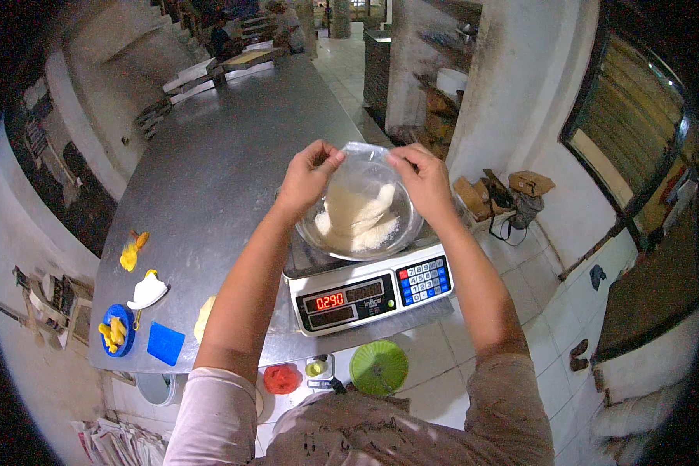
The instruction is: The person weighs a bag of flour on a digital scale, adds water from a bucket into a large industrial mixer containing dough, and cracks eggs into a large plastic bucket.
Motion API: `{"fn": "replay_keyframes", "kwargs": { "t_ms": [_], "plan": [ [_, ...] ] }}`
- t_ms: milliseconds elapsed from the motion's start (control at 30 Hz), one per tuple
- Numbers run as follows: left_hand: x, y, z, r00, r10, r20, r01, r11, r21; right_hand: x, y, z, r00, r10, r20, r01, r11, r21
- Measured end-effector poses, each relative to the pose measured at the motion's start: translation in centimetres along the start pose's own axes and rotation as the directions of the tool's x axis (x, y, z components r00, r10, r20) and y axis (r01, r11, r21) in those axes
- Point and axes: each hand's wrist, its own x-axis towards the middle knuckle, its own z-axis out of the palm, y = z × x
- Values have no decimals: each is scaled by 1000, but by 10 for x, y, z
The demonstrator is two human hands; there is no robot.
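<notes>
A clear plastic bag (363, 161) is stretched between my two hands above a shiny metal bowl (414, 230). My left hand (311, 177) pinches its left top corner, and my right hand (426, 180) pinches the right one. Off-white powder (359, 225) lies heaped below the bag's top edge; how much of it is inside the bag and how much loose in the bowl, I cannot tell. Under the bowl stands a white digital scale (380, 272) with a lit red display and a keypad on its front.
On the steel table (210, 155) at left are a blue dish (127, 342) of yellow pieces, a blue flat scraper (165, 343), a white face mask (147, 291) and a yellow crumpled thing (134, 251). A green basket (379, 366) is below the front edge. People stand far back.
</notes>
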Motion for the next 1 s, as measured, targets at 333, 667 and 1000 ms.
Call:
{"fn": "replay_keyframes", "kwargs": {
  "t_ms": [333, 667, 1000],
  "plan": [
    [-13, 11, -10, 999, -3, -48, 7, 997, 78, -1, -1, 25, 971, 212, 113, -230, 955, 185],
    [-2, 32, -16, 981, 111, -159, -52, 940, 338, 15, -15, 13, 990, 133, 51, -126, 985, -119],
    [-4, 34, 3, 995, 97, -25, -91, 982, 168, 15, -13, 12, 844, 467, 263, -490, 872, 25]
  ]
}}
